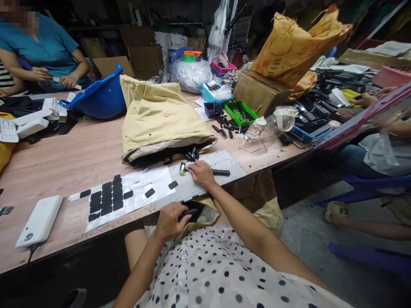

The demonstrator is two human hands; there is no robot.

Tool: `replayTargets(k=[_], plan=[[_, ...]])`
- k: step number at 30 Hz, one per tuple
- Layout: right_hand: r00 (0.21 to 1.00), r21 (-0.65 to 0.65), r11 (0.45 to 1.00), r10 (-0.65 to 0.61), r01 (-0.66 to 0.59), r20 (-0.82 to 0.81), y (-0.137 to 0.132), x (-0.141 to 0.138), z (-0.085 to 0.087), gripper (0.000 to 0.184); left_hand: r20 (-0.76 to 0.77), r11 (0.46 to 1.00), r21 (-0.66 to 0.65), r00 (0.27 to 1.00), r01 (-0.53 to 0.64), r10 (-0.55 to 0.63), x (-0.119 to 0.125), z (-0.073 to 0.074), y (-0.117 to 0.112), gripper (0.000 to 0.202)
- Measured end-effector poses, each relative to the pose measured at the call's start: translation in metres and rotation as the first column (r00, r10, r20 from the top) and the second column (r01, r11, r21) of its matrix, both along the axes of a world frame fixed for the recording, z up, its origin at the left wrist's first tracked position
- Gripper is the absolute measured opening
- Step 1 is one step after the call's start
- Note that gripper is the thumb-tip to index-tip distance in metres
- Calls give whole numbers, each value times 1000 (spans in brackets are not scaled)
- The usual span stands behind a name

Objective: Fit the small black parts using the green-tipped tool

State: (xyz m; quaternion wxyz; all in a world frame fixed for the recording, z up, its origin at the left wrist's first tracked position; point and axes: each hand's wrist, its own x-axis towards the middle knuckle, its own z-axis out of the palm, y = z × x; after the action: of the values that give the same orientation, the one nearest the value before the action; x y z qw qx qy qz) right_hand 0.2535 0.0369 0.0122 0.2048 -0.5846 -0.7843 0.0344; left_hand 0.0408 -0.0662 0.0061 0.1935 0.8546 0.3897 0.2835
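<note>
My right hand [202,174] is closed over the shaft of a small hammer [221,172] at the front of the table. The hammer's yellow-green face [182,169] points left and its black handle lies to the right, over a grey board [231,164]. Below the table edge, my left hand [171,221] is closed around a short black part [190,212], whose far end sticks out past the thumb; its exact kind is unclear. Just beyond the right hand, several black parts [192,153] lie at the mouth of a cream sack [157,111].
Left of the board, a white sheet [135,201] bears several black rounded pads [107,196]. A white power bank [40,220] with a cable lies farther left. Behind stand a blue basin [102,96], a green tray [240,112] and a clear jar [255,129]. Co-workers sit at both sides.
</note>
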Motion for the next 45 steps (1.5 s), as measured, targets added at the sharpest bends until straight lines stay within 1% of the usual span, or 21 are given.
replayTargets(k=[2, 4, 6, 8, 9, 11, 13, 15, 17, 19, 21, 23, 25, 26, 28, 31, 33, 35, 37, 41, 45], plan=[[1000, 0, 1000, -2, 2, -4, 0, 0, 1, 25, -89, 998, -31, 995, -58, 55, 0, -7, -17, 8], [1000, 2, 1000, -4, 4, -7, -1, -1, 1, 25, -201, 986, -115, 974, -125, 100, 0, -10, -24, 7], [1000, 1, 1000, -9, 9, -8, -1, -2, 0, 25, -260, 963, -216, 960, -162, 103, 1, -5, -23, 7], [1000, 1, 1000, -14, 14, -8, -1, -3, 0, 25, -210, 940, -288, 970, -184, 126, 4, 6, -13, 8], [1000, 3, 1000, -14, 14, -9, -1, -3, -1, 25, -154, 930, -302, 974, -209, 169, 7, 13, -4, 10], [1000, 11, 1000, -13, 13, -13, -1, -4, -1, 25, -28, 905, -292, 949, -309, 315, 14, 26, 22, 20], [1000, 11, 1000, -15, 15, -13, -1, -5, 0, 25, 56, 844, -249, 863, -474, 502, 21, 37, 57, 28], [1000, 1, 1000, -13, 13, -6, -2, -5, 2, 24, 79, 751, -222, 757, -621, 649, 28, 43, 96, 31], [1000, -7, 1000, -7, 7, 2, -2, -5, 3, 23, 35, 663, -213, 673, -717, 739, 33, 45, 131, 33], [1000, -8, 1000, -3, 3, 5, -2, -5, 3, 23, -58, 577, -237, 604, -781, 795, 39, 43, 155, 35], [1000, -3, 1000, -2, 2, 4, -1, -6, 3, 23, -149, 504, -274, 554, -819, 819, 42, 39, 170, 35], [1000, 8, 1000, 1, -1, 2, -1, -6, 2, 22, -177, 471, -299, 534, -830, 827, 41, 35, 175, 32], [1000, 17, 1000, 1, -1, 0, -1, -6, 1, 22, -129, 489, -298, 542, -820, 830, 36, 31, 172, 25], [1000, 18, 1000, 1, -1, 0, -1, -6, 0, 22, -92, 515, -290, 559, -807, 824, 30, 29, 169, 22], [1000, 11, 1000, -2, 2, 2, -1, -6, 0, 22, -21, 610, -257, 635, -750, 772, 16, 27, 157, 19], [1000, -1, 1000, -11, 11, 3, -1, -6, 1, 23, 8, 796, -212, 814, -566, 581, -10, 23, 133, 18], [1000, 0, 1000, -13, 13, -1, -1, -5, 1, 23, -20, 871, -200, 891, -448, 453, -25, 21, 118, 18], [1000, 4, 1000, -14, 14, -5, -1, -4, 1, 24, -49, 898, -187, 917, -398, 396, -33, 17, 108, 16], [1000, 5, 1000, -14, 14, -4, -1, -3, 0, 24, -54, 905, -159, 919, -394, 391, -34, 14, 104, 14], [1000, 8, 1000, -7, 7, 4, 0, -1, -2, 25, -46, 916, -116, 923, -384, 381, -24, 7, 108, 12], [999, 15, 1000, 19, -20, 36, 1, 2, -3, 28, -48, 918, -115, 925, -379, 376, -18, 1, 112, 9]])
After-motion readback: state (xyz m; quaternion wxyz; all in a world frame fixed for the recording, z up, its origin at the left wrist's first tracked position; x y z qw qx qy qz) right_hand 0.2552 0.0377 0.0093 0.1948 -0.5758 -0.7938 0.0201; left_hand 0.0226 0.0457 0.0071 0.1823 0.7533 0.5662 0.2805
